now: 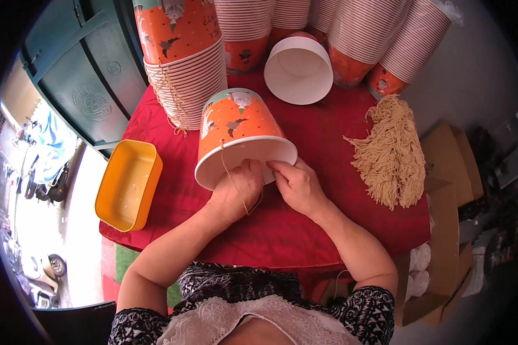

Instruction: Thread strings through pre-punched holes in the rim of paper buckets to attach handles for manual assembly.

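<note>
An orange paper bucket (pixel 242 119) with a white inside lies tilted on its side, its mouth toward me. From a hole near the left of its rim hangs a thin tan cord (pixel 229 173), looping down over my left wrist and back up toward my fingers. My left hand (pixel 243 185) reaches into the mouth with its fingers curled. Beside it my right hand (pixel 296 183) comes over the lower right rim, thumb and forefinger pinched together. The fingertips of both hands meet inside the bucket, and what they grip is too small to make out.
A bundle of tan cords (pixel 390 155) lies at the right of the red-covered table (pixel 328 230). At left sits a yellow plastic tub (pixel 126 187). Another bucket (pixel 298 70) lies behind, among tall nested stacks (pixel 187 75). Cardboard boxes (pixel 443 230) stand right of the table.
</note>
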`<state>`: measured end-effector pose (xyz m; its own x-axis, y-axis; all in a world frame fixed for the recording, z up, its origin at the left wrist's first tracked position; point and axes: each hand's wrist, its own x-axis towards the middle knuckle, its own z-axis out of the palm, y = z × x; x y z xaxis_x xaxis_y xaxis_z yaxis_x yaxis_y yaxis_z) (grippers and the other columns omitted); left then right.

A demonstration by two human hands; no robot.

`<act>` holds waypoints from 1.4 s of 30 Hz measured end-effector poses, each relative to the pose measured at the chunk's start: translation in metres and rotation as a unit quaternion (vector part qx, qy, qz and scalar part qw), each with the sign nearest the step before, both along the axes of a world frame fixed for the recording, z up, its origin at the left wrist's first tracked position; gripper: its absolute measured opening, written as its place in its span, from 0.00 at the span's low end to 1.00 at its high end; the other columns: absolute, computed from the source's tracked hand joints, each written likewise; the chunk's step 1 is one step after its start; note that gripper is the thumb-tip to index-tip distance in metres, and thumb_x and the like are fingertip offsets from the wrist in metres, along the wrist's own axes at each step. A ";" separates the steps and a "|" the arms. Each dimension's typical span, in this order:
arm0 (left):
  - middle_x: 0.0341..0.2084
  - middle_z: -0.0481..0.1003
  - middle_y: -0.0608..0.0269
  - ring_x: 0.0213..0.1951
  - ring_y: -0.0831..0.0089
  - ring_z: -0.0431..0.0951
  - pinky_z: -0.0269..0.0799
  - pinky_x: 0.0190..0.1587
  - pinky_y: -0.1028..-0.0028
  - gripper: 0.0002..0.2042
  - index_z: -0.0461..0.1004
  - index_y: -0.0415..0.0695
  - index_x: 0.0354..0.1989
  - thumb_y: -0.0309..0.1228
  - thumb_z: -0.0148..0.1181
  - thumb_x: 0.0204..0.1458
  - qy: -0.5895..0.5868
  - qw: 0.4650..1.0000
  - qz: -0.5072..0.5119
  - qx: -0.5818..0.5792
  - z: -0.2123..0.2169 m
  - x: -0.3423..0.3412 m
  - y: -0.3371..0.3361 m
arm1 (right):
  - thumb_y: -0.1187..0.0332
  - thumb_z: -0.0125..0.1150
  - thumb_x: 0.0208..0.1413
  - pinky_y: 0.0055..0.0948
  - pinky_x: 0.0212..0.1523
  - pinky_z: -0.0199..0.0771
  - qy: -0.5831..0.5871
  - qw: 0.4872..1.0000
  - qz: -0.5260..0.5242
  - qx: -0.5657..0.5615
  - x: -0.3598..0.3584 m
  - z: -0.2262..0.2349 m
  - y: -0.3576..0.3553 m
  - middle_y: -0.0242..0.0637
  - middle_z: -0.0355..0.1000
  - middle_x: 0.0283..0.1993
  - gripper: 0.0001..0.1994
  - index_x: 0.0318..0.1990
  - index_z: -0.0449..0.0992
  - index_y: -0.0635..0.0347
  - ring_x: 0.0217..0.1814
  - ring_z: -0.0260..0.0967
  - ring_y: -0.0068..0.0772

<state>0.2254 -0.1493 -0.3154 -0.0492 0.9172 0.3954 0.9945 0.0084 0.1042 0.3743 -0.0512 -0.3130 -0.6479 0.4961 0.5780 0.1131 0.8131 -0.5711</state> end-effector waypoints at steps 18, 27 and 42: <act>0.26 0.73 0.51 0.24 0.56 0.79 0.75 0.23 0.61 0.07 0.64 0.41 0.35 0.31 0.52 0.56 -0.034 0.993 -0.085 0.079 -0.004 0.001 0.002 | 0.79 0.49 0.53 0.48 0.43 0.74 -0.056 0.994 0.062 -0.074 0.004 0.010 0.006 0.58 0.73 0.42 0.14 0.47 0.74 0.64 0.45 0.71 0.61; 0.26 0.75 0.49 0.28 0.50 0.77 0.73 0.31 0.57 0.09 0.67 0.40 0.35 0.31 0.60 0.53 -0.116 0.989 -0.075 0.061 0.000 0.002 0.001 | 0.77 0.50 0.55 0.50 0.39 0.73 -0.099 0.984 0.080 -0.124 0.006 0.010 0.007 0.56 0.74 0.37 0.07 0.40 0.71 0.64 0.41 0.72 0.61; 0.25 0.75 0.45 0.31 0.44 0.77 0.73 0.33 0.54 0.06 0.70 0.40 0.33 0.29 0.57 0.54 -0.247 0.966 -0.071 0.019 0.004 -0.012 0.001 | 0.74 0.61 0.53 0.42 0.34 0.73 -0.089 0.990 0.075 -0.085 0.008 0.020 0.000 0.47 0.75 0.30 0.04 0.33 0.73 0.63 0.35 0.73 0.53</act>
